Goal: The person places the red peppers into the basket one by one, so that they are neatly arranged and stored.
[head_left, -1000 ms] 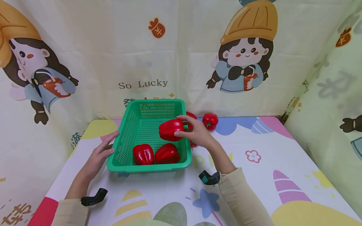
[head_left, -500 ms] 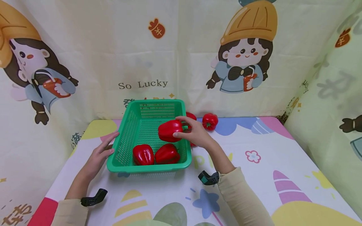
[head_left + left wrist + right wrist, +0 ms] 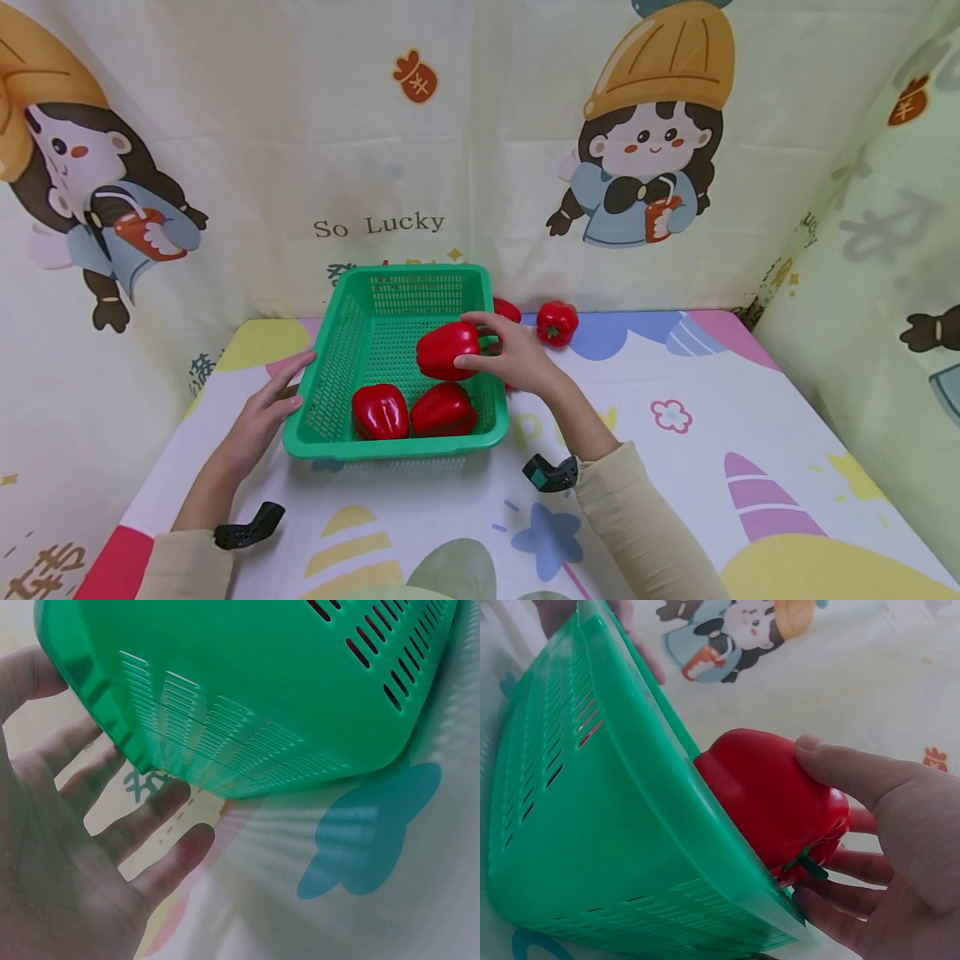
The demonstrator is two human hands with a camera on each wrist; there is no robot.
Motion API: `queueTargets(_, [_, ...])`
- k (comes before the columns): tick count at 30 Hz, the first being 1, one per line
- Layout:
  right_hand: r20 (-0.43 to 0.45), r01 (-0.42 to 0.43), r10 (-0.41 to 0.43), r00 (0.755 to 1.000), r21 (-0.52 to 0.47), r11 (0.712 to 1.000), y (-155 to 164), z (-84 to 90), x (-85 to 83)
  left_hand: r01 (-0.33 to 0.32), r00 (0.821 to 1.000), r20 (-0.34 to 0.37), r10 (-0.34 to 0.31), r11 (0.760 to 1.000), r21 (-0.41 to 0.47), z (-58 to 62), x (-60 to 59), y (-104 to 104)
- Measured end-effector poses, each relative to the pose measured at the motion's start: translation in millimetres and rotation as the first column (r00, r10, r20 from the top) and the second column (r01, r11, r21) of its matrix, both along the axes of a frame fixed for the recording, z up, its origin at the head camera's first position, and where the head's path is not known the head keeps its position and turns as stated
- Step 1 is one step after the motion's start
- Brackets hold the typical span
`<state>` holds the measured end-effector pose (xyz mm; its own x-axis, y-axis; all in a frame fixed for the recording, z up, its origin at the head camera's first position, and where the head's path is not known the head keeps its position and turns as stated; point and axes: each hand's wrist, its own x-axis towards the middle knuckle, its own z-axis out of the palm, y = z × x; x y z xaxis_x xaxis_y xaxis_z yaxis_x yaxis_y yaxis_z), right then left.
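While the left hand [image 3: 266,408] rests flat against the green basket [image 3: 341,333], the right hand [image 3: 517,354] grips a red pepper [image 3: 447,350] over its right rim. Placing step; next, lower and release beside two peppers [image 3: 412,410] inside.

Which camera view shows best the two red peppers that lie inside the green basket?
The head view: both peppers lie at the near end of the basket. The right wrist view shows only the held pepper; the left wrist view shows none.
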<state>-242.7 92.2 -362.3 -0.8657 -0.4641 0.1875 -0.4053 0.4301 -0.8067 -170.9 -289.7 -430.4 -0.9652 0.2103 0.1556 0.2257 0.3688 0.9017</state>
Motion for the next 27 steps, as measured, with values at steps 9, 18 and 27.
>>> queueTargets(9, [-0.061,0.036,-0.031,0.998,0.07,0.997,-5.9,-0.4,1.1,0.0,1.0,0.004,0.0,1.0,-0.003,0.4,0.3,0.1])
queueTargets(18, [-0.079,0.066,-0.057,0.995,0.123,0.99,-7.9,-0.9,0.5,0.0,1.0,0.002,0.0,1.0,-0.008,0.1,0.6,-0.2])
queueTargets(27, [-0.06,0.062,-0.054,0.997,0.143,0.988,-8.7,-6.5,-6.0,0.001,1.0,-0.001,-0.001,1.0,-0.007,-0.5,-0.3,-0.2])
